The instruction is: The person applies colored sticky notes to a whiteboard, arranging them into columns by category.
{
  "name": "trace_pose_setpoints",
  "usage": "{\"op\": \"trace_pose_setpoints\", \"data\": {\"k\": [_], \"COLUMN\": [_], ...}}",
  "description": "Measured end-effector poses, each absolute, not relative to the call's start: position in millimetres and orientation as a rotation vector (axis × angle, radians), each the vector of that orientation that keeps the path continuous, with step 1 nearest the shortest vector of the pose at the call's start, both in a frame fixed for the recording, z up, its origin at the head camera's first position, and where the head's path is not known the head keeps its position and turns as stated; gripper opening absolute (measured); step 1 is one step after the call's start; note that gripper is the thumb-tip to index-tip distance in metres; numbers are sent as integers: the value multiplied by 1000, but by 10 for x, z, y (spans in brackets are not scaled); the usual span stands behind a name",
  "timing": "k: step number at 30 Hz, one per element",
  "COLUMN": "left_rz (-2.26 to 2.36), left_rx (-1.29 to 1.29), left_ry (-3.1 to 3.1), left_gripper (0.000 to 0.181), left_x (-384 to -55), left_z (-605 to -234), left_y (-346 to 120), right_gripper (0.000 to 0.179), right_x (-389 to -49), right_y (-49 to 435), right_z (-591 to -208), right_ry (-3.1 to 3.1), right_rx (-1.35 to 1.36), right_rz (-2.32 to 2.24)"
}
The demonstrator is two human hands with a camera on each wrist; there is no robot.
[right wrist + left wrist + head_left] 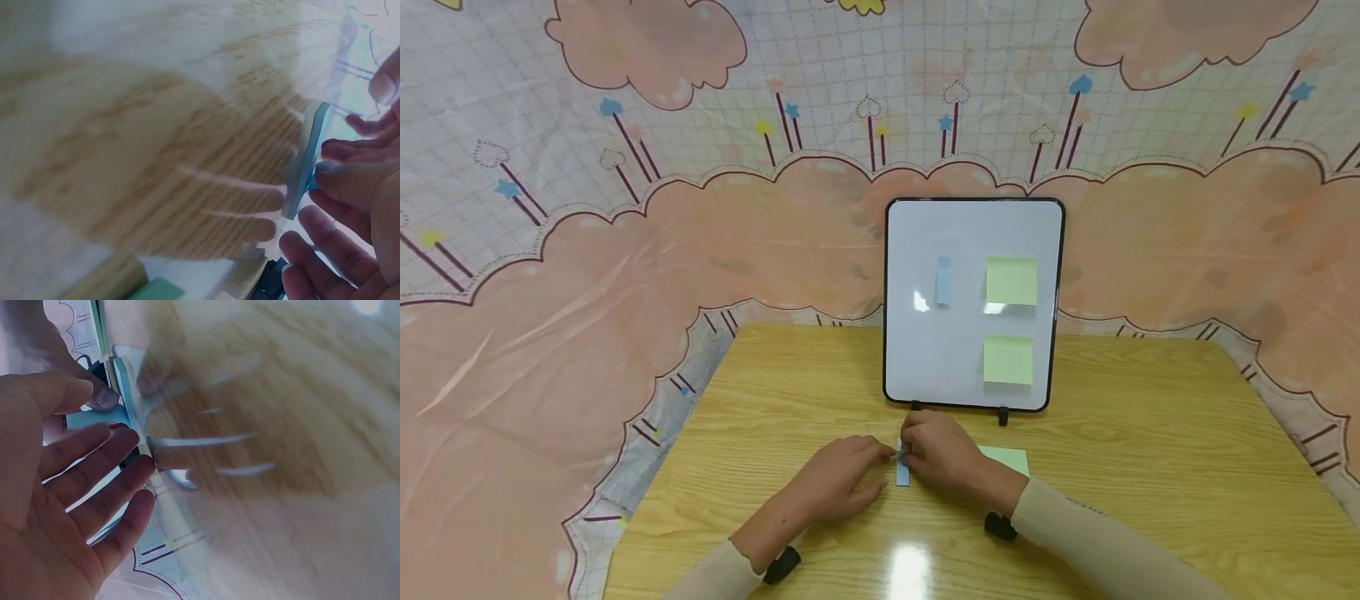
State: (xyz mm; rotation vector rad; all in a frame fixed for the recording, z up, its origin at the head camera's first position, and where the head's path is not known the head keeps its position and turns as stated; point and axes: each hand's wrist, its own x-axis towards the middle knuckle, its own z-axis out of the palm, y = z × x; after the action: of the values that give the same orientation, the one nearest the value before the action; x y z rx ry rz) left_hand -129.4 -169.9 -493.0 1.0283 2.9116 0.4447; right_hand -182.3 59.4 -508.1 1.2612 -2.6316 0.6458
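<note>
A narrow blue pad of sticky notes point(902, 477) lies on the table between both hands. My right hand point(946, 454) bends over the pad from the right and pinches a blue sticky note point(94, 419) that stands up from it in the left wrist view. On the other side, my left hand point(842, 483) keeps its fingers loosely extended, fingertips right at the pad's edge. From the right wrist the pad point(306, 165) shows edge-on, the right thumb close against it. A light green pad of sticky notes point(1011, 458) is partly hidden by the right forearm.
Behind the hands a whiteboard point(925, 358) stands on small black feet point(1003, 416). It bears a narrow blue note point(943, 283) and two green notes, an upper one point(1011, 282) and a lower one point(1007, 360). A patterned cloth point(805, 233) hangs behind the wooden table point(1150, 433).
</note>
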Motion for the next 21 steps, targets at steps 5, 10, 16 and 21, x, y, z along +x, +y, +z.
{"op": "trace_pose_setpoints", "data": {"k": [5,10,16,21], "left_rz": [434,426,335,291], "left_rx": [1062,1090,1077,1045], "left_ry": [2898,2896,2919,2917], "left_gripper": [34,31,42,47], "left_x": [-1273,-1270,-1303,-1338], "left_z": [-4953,-4961,-4979,-4978], "left_y": [-1685,-1677,-1672,-1666], "right_gripper": [8,21,33,25], "right_x": [-1800,-1754,-1701,-1674], "right_y": [624,653,657,645], "right_z": [-5055,-5023,-5000,-4975], "right_ry": [-2671,-2709,-2742,-2738], "right_rx": [1292,1327,1326,1309], "right_rz": [617,607,554,568]}}
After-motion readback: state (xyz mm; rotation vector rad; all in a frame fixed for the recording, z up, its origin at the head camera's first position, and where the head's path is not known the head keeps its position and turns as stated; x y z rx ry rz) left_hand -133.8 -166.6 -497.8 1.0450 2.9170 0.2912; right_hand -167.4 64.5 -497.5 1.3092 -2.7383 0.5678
